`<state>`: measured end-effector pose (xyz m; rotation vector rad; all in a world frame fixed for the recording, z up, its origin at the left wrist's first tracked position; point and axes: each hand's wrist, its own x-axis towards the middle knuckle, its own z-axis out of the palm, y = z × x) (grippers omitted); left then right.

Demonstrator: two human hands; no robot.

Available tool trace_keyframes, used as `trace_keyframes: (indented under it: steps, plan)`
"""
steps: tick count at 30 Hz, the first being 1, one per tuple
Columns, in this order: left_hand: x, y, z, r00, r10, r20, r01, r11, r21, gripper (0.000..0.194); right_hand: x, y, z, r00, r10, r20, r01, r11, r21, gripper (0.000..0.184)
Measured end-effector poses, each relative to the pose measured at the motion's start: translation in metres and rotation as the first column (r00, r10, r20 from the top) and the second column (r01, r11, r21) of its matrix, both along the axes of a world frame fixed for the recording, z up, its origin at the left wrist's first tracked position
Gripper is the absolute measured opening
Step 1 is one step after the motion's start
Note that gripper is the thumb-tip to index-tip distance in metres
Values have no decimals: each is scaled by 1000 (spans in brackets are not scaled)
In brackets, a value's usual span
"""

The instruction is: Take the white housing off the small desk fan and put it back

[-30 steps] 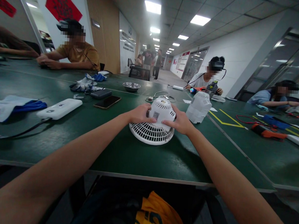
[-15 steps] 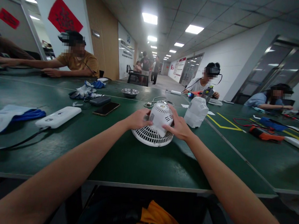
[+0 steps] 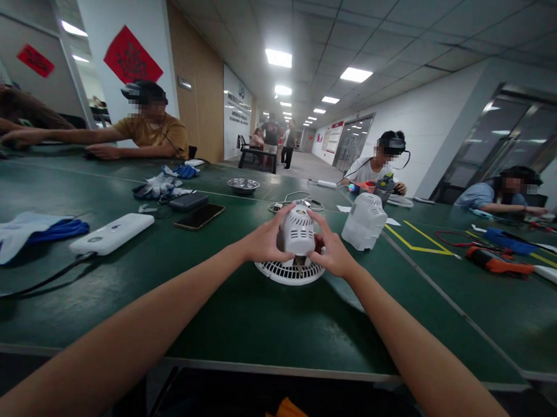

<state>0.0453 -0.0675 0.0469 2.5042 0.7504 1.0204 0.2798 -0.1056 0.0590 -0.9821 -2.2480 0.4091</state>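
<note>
A small white fan [image 3: 296, 235] lies grille-down on the green table [image 3: 235, 306], its round grille [image 3: 290, 271] flat on the surface and its motor housing pointing up. My left hand [image 3: 264, 239] wraps round the left side of the housing. My right hand [image 3: 333, 253] grips the right side, fingers curled over the top. The housing looks lifted a little off the grille, with a small stem showing beneath it. Another white fan housing [image 3: 364, 221] stands just right of my hands.
On the left lie a white power bank [image 3: 111, 233] with a cable, a black phone [image 3: 199, 216], gloves [image 3: 22, 230] and a metal bowl [image 3: 243, 185]. Orange and blue tools [image 3: 496, 263] lie at right. Other people sit round the table; several stand down the corridor.
Both hands have turned and raised the housing above the grille. The camera has tilted up, so the fan sits lower in view.
</note>
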Motion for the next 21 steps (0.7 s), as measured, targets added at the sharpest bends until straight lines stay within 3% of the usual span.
trace_keyframes:
  steps: [8,16,21]
  plan:
    - [1,1,0,998,62,-26,-61,998,19,105,0,1,-1,1000,0,-11,0,1000,-4,88]
    - [-5,6,1,999,-36,-30,36,999,3,103,3,4,-4,999,16,-36,-17,999,-33,84]
    - [-8,13,-2,995,-95,-36,95,995,19,115,4,5,-7,998,25,-59,-28,998,-50,84]
